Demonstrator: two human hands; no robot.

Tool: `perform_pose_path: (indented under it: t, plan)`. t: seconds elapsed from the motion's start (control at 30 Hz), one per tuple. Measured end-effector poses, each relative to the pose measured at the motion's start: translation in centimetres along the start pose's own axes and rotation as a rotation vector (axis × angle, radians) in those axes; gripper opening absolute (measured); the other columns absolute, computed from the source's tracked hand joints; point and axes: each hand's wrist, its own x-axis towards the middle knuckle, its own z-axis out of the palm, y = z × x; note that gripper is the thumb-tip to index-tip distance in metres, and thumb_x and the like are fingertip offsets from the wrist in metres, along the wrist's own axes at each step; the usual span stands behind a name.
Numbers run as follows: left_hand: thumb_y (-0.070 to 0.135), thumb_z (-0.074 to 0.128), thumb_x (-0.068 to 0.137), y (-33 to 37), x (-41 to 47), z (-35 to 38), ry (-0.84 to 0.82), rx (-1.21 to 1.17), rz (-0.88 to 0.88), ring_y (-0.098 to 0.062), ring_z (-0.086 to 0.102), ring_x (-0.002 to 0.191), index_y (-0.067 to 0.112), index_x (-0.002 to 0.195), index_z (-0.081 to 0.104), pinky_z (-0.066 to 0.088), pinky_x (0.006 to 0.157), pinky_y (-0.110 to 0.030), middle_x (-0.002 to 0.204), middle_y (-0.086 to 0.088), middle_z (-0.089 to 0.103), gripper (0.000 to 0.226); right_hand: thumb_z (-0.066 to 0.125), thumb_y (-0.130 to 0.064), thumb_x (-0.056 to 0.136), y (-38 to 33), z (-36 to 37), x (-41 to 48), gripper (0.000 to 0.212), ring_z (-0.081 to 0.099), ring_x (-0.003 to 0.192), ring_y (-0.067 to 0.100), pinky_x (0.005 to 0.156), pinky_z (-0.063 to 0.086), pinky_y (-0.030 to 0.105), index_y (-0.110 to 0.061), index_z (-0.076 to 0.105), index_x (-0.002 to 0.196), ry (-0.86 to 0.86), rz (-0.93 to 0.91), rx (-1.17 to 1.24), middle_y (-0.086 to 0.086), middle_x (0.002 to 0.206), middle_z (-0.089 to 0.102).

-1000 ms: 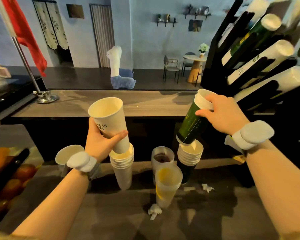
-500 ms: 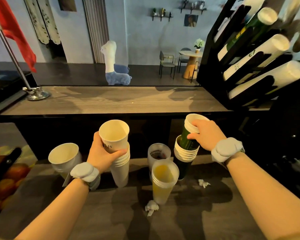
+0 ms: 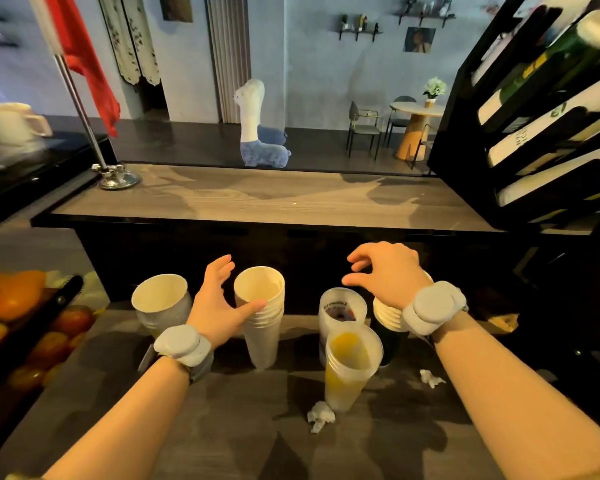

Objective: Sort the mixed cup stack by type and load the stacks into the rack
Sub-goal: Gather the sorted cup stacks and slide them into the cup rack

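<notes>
on the grained tabletop (image 3: 222, 427), tapered white paper cup stack (image 3: 262, 337), left hand (image 3: 215, 306) spread beside it, right hand (image 3: 388, 275) slack above the dark stack (image 3: 390, 337), both cups now released

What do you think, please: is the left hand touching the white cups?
Cannot tell: in the head view the left hand overlaps the white cups at its thumb, but contact isn't plain.

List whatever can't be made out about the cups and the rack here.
Dark cup stack, head view: the right hand and wristband cover its top; count unknown.
Rack: cut by the right edge; free slots unknown.
Clear cup print: too small to read.
</notes>
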Motion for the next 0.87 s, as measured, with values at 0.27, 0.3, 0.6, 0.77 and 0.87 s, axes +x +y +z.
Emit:
perform_pose_path:
  t: [0.27, 0.3, 0.6, 0.77, 0.87]
  plan:
    - [0.018, 0.081, 0.073, 0.3, -1.4, -5.1, 0.213, 0.107, 0.126, -0.005, 0.035, 0.133, 0.016, 0.142, 0.031, 0.034, 0.109, -0.027, 0.145, 0.001, 0.04, 0.085, 0.067, -0.04, 0.085, -10.9, 4.3, 1.6, 0.035, 0.063, 0.103, 0.009, 0.095, 0.049, 0.033, -0.024, 0.066, 0.117, -0.146, -0.365, 0.205, -0.01, 0.107, 0.07]
    - [0.016, 0.081, 0.072, -0.1, -1.6, -5.9, 0.239, 0.115, 0.121, -0.006, 0.035, 0.134, 0.015, 0.142, 0.032, 0.034, 0.109, -0.029, 0.145, -0.001, 0.04, 0.085, 0.067, -0.039, 0.086, -12.1, 5.1, 1.8, 0.036, 0.062, 0.105, 0.009, 0.094, 0.05, 0.03, -0.023, 0.065, 0.118, -0.173, -0.395, 0.225, -0.008, 0.112, 0.069]
    - [0.024, 0.094, 0.052, -7.2, -2.5, -10.9, 0.269, 0.168, -0.188, -0.021, 0.029, 0.141, 0.019, 0.148, 0.017, 0.03, 0.114, -0.037, 0.152, -0.007, 0.029, 0.123, 0.078, -0.036, 0.078, -20.2, 14.2, 4.3, 0.083, 0.046, 0.129, 0.028, 0.101, 0.042, 0.035, -0.01, 0.034, 0.143, -0.364, -0.272, 0.297, 0.012, 0.143, 0.042]
    - [0.023, 0.093, 0.053, -10.5, -3.2, -10.7, 0.173, 0.085, -0.371, -0.026, 0.026, 0.143, 0.017, 0.15, 0.012, 0.029, 0.115, -0.041, 0.154, -0.012, 0.027, 0.127, 0.089, -0.034, 0.063, -21.1, 19.4, 4.3, 0.111, 0.041, 0.134, 0.034, 0.105, 0.038, 0.039, -0.005, 0.022, 0.147, -0.439, 0.011, 0.463, 0.014, 0.146, 0.038]
    - [0.028, 0.093, 0.052, -11.6, -3.5, -10.5, 0.132, 0.06, -0.428, -0.026, 0.03, 0.142, 0.02, 0.15, 0.012, 0.032, 0.115, -0.044, 0.154, -0.008, 0.03, 0.127, 0.093, -0.033, 0.056, -21.3, 21.5, 4.4, 0.126, 0.039, 0.136, 0.032, 0.109, 0.036, 0.04, -0.008, 0.013, 0.15, -0.466, 0.066, 0.623, 0.012, 0.148, 0.037]
